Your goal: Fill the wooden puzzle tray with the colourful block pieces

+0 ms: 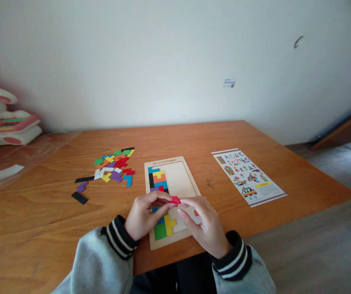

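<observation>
Over the wooden puzzle board [180,163], my left hand [146,213] pinches a red puzzle piece [174,200] between thumb and fingertips. My right hand [203,220] is at the piece's other side, its index fingertip at the edge and its thumb apart below. Colored pieces fill the left part of the board's tray, among them a yellow piece [169,224] and a green piece [160,232] near the bottom. A small red-orange bit [196,213] shows beside my right fingers. My hands hide the middle of the board.
Left of the board lies a loose pile of colored puzzle pieces [114,165], with a black piece [79,198] nearer me. A printed pattern sheet [249,177] rests on the right of the wooden table [190,134]. Clear plastic [49,143] and a white-and-pink toy [10,126] are far left.
</observation>
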The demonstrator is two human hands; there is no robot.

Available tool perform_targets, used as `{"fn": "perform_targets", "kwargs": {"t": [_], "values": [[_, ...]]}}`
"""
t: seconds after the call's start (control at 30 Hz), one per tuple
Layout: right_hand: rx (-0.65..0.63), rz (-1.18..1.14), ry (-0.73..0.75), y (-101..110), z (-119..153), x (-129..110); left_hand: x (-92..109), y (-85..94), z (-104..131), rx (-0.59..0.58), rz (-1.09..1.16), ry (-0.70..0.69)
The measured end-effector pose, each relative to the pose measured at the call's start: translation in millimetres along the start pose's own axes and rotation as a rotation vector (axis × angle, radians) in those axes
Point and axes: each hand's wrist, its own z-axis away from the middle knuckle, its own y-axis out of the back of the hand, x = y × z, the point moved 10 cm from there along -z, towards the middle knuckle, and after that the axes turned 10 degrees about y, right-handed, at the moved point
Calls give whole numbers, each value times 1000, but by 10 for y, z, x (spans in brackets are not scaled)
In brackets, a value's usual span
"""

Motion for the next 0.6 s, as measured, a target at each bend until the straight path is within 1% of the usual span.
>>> {"fn": "perform_targets", "kwargs": {"t": [0.17,0.27,0.33,0.43,0.53,0.6], "values": [[61,-69,-30,44,-31,27,229,3,19,-1,-151,-181],[102,-85,-64,70,-3,67,281,21,23,16,-217,-216],[134,-87,-119,84,57,137,277,58,32,27,-271,-236],[175,-67,-214,97,171,269,254,114,75,17,-389,-332],[218,-6,-275,130,247,361,150,155,89,-22,-518,-398],[230,49,-279,153,246,370,75,175,69,-52,-585,-422]]}}
